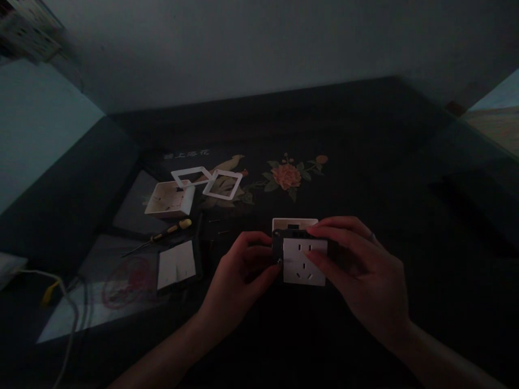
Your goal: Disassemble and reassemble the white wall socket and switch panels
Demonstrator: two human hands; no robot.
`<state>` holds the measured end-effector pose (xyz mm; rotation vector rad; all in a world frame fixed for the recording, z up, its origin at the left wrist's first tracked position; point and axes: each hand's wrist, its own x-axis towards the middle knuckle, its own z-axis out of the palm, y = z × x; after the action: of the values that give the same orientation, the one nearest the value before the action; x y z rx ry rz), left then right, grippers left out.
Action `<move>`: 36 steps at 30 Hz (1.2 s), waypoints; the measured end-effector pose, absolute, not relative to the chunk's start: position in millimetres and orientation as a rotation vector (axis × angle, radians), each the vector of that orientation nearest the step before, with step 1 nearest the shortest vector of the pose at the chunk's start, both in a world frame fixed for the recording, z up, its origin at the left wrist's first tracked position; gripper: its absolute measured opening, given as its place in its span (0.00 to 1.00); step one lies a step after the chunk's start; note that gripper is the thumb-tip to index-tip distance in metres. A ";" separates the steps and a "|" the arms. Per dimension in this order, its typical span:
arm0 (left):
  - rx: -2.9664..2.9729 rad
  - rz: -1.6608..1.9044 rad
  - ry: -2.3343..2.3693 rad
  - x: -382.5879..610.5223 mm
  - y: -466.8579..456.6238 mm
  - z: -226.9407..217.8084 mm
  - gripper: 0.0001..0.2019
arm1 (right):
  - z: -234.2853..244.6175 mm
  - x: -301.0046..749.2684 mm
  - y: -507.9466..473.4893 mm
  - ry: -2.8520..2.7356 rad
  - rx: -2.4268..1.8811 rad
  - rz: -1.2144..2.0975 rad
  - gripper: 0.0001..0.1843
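A wall socket (305,266) with a white face and a dark mounting frame is held between my two hands, in front of a white back box (295,222) whose upper rim shows behind it. My left hand (247,270) grips the left edge, its thumb beside a small screw (279,261) in the frame. My right hand (360,265) has its thumb on the socket's face and its fingers over the top right corner. The fingertips behind the socket are hidden. Whether the socket sits inside the box or just against it, I cannot tell.
Left on the dark table lie a second white back box (170,200), two white cover frames (223,185), a yellow-handled screwdriver (170,230), a white switch panel (177,265) and several screws (224,232). A pale cable (73,308) runs along the left edge. The light is dim.
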<state>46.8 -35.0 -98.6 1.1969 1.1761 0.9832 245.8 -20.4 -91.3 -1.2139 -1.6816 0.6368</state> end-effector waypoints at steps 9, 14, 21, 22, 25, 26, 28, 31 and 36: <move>2.022 1.070 1.272 44.3 -40.8 -101.3 0.08 | -94.2 243.2 -21.2 -1.631 -1.225 0.694 0.11; 2.185 0.967 1.190 41.9 -38.1 -100.4 0.06 | -94.2 242.5 -20.8 -1.654 -1.241 0.678 0.10; 2.281 1.126 1.223 40.8 -40.0 -102.1 0.04 | -93.1 242.5 -20.6 -1.647 -1.264 0.671 0.07; 2.291 1.179 1.209 40.8 -40.6 -99.5 0.04 | -93.5 242.8 -20.3 -1.642 -1.266 0.684 0.07; 2.255 1.274 1.114 34.1 -37.5 -87.2 0.05 | -94.3 244.3 -18.4 -1.575 -1.277 0.790 0.06; 2.220 1.257 1.126 27.8 -33.9 -83.0 0.05 | -94.1 244.9 -17.5 -1.538 -1.282 0.845 0.06; 2.153 1.163 1.378 7.2 -22.3 -77.7 0.06 | -93.1 246.3 -15.1 -1.463 -1.294 0.945 0.06; 2.108 0.880 1.773 -37.8 0.4 -80.5 0.07 | -91.8 248.7 -10.4 -1.392 -1.317 1.020 0.05; 2.064 0.689 1.948 -95.3 22.4 -97.7 0.11 | -97.9 253.6 -3.4 -1.340 -1.364 1.097 0.07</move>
<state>-95.3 22.4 -97.7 2.0640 1.9476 0.6887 253.6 -3.4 -97.9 -1.3643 -1.3401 1.0967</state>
